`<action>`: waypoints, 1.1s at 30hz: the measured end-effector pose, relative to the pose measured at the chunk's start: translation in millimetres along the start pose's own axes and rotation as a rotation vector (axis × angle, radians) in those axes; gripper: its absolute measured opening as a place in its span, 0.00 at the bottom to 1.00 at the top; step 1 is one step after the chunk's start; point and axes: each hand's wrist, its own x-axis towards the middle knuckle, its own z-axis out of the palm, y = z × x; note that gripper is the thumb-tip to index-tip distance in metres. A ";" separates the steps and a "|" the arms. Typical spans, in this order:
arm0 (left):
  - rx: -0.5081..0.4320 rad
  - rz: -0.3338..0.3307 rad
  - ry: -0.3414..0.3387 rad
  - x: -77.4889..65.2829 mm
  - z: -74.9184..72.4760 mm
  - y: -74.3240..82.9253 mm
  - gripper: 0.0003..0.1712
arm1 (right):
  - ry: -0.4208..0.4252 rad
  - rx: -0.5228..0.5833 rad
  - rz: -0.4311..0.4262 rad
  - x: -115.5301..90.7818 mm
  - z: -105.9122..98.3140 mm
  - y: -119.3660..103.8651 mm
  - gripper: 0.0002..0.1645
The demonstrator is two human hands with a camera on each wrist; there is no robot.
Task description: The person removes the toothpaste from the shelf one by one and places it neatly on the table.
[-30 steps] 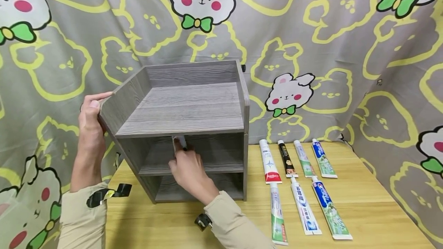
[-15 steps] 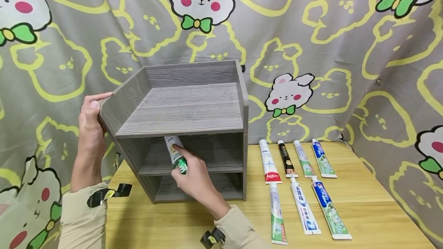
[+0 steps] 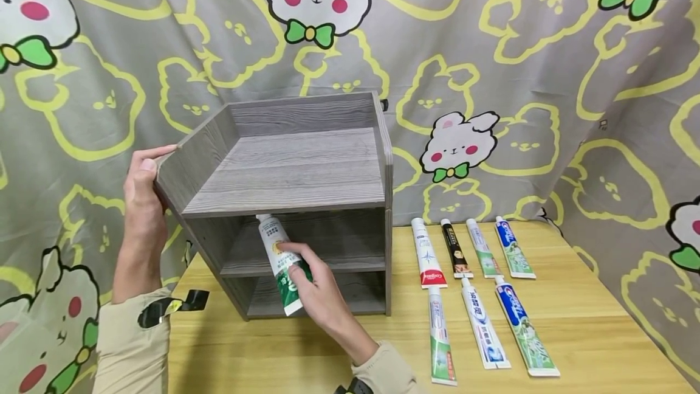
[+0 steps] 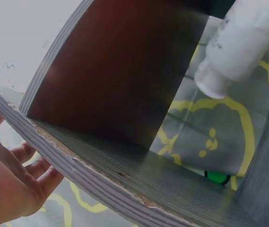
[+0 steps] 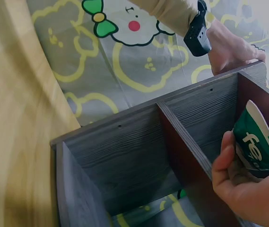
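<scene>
My right hand (image 3: 322,300) pinches a white-and-green toothpaste tube (image 3: 273,242) between thumb and fingers. The tube tilts in front of the grey wooden shelf unit (image 3: 295,169), its cap end up at the middle compartment's opening and its green crimped end lower, towards me. In the left wrist view the white end of the tube (image 4: 243,42) shows inside the unit's frame; the right wrist view shows its green end (image 5: 252,142). At the unit's left side, my left hand (image 3: 144,199) holds the side panel near its front corner, several fingers (image 4: 39,168) bent along the outer face.
Several toothpaste tubes lie in two rows on the wooden table right of the unit, among them a red-and-white tube (image 3: 428,254), a black tube (image 3: 455,248) and a blue-and-green tube (image 3: 525,327). A patterned curtain (image 3: 339,65) hangs close behind.
My right hand has drawn back out of the middle compartment towards the front right, bringing the toothpaste tube into fuller view. My left hand stays on the side panel.
</scene>
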 end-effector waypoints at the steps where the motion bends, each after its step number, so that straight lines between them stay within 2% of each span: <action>1: 0.001 0.001 -0.001 0.0 0.4 -0.5 0.21 | -0.007 0.018 0.007 -1.8 -0.7 1.0 0.25; 6: 0.006 0.009 0.003 0.0 1.0 -1.6 0.21 | -0.050 0.113 0.033 -9.0 -4.2 3.7 0.30; 12: 0.012 0.010 -0.009 -0.3 0.9 -1.2 0.21 | -0.090 0.157 0.034 -15.5 -10.5 8.3 0.33; 22: 0.003 0.005 -0.005 -0.4 -0.6 -2.3 0.21 | -0.168 0.137 0.020 -26.7 -20.1 18.8 0.36; 33: -0.016 0.000 0.007 0.0 0.1 -2.1 0.21 | -0.182 0.169 0.054 -37.3 -23.5 22.2 0.37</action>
